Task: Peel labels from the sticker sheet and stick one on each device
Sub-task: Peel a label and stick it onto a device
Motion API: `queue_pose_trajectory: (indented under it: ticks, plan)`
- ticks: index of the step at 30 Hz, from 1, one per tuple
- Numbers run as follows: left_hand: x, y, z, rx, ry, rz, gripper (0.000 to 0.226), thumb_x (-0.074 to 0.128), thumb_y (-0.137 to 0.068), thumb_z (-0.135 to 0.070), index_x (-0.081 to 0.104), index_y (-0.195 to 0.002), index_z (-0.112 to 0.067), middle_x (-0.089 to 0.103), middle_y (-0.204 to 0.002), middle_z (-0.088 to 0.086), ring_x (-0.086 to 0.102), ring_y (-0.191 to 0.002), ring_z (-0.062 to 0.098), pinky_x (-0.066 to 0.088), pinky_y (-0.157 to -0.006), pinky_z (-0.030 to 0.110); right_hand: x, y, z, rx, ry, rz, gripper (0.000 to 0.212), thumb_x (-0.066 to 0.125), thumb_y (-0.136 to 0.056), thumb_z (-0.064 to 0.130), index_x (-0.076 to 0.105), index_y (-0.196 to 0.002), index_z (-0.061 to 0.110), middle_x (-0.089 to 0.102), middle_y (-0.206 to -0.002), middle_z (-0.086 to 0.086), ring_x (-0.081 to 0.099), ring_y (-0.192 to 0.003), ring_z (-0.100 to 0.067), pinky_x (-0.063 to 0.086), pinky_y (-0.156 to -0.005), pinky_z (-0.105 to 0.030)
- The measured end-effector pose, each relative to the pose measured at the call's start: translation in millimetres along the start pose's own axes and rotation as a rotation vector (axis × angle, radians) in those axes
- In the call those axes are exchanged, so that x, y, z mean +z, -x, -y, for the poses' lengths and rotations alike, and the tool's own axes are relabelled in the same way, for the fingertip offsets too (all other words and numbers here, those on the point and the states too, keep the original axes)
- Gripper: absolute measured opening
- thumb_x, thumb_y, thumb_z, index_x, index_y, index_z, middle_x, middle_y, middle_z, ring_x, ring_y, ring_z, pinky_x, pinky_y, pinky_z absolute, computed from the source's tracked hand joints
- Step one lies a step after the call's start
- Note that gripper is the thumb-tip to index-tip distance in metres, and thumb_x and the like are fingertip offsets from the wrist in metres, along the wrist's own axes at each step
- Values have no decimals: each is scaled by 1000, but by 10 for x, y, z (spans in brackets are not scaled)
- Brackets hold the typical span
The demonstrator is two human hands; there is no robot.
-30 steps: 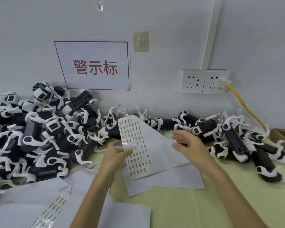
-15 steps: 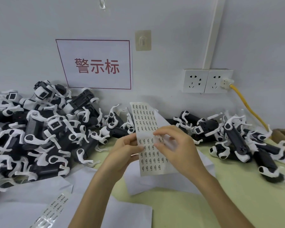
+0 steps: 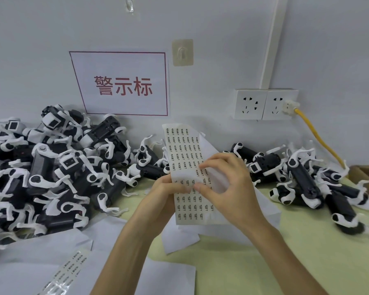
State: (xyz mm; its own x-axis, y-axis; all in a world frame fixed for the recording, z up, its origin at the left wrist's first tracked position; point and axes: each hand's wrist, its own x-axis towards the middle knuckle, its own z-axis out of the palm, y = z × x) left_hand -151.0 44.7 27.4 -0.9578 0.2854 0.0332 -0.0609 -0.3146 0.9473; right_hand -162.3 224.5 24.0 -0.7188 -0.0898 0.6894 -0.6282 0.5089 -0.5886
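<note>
A white sticker sheet (image 3: 184,150) with rows of small printed labels stands upright in front of me. My left hand (image 3: 160,196) grips its left edge near the middle. My right hand (image 3: 226,184) is curled over the sheet's right side, thumb and forefinger pinching at a label. A large heap of black-and-white devices (image 3: 51,173) lies to the left against the wall. A smaller heap of devices (image 3: 307,177) lies to the right. Part of the sheet is hidden behind my right hand.
Loose white backing papers (image 3: 30,269) cover the yellow-green table (image 3: 243,269) at lower left, with a strip of labels (image 3: 70,271) on them. More paper lies under my hands. A yellow cable (image 3: 320,137) runs from the wall socket (image 3: 279,104). A cardboard box edge (image 3: 364,173) sits far right.
The sheet went from lying tilted over the papers to held upright. My right hand moved left onto its face and pinches there. My left hand rose with the sheet's edge.
</note>
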Motion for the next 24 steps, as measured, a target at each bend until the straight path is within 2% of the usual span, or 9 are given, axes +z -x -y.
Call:
queue_pose_trajectory:
  ticks: [2,5,11,17,24]
  plan:
    - [14,-2,5,9,-8,-16,35,68,-86,-6,69,-121,2,71,-119,25,70,-102,31,60,-84,37,0,0,13,-11,9,-7,38,90,-74,27,73,-107,28,56,-113,15,53,-112,-7,41,-104,-39]
    - [20,-8,17,15,-4,-39,33,66,-87,-12,72,-118,-1,73,-115,21,73,-100,30,60,-79,35,-10,-6,13,-24,5,-14,35,90,-74,23,74,-106,23,58,-109,11,56,-108,-8,44,-101,-32]
    - [31,-5,23,28,11,-28,27,69,-90,-13,75,-114,-3,74,-113,20,73,-99,29,59,-79,35,-20,-12,-5,-73,-41,-14,27,88,-77,17,77,-101,18,63,-100,9,63,-99,-8,50,-93,-32]
    - [44,12,6,67,21,19,23,67,-89,-13,79,-108,-8,75,-116,17,73,-105,27,59,-83,33,-18,-15,-25,-84,-82,-41,20,86,-79,14,78,-98,15,66,-96,6,65,-94,-10,51,-88,-23]
    - [25,20,-30,92,80,30,28,57,-94,1,73,-117,-1,70,-122,24,71,-107,32,60,-87,37,-99,-34,-31,-55,-128,81,38,87,-78,12,74,-112,21,66,-110,11,61,-110,-7,44,-97,-16]
